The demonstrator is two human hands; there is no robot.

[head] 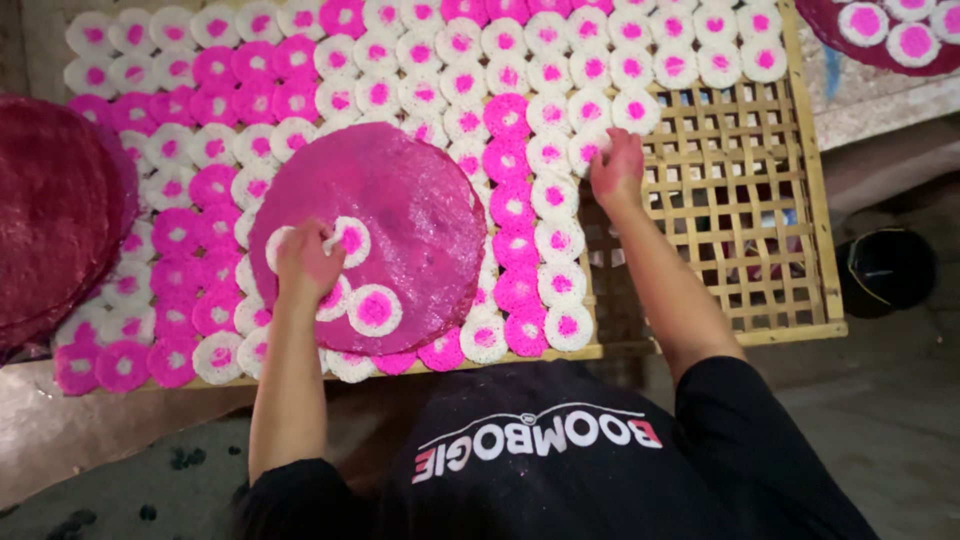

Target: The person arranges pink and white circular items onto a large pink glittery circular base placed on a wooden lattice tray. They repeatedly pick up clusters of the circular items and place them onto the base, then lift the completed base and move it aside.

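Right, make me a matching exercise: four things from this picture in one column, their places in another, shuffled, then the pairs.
Things
1. left hand
2. right hand
3. big pink disc
4. dark pink stack of discs

Places
A. at the picture's left edge
B. at the edge of the bare bamboo lattice
C. lying over the small cakes, mid-tray
D. on a white cake on the big disc

Pairs: 1-D, 2-B, 3-C, 4-A

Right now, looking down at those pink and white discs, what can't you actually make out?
- Head view: whatever the left hand pinches on the big pink round tray; its fingers cover it.
- The disc under the right hand: mostly hidden.
- Dark red stack at left: cut off by the edge.
- Second tray, top right: cut off.
- Dark round thing beside the bamboo rack: too dim.
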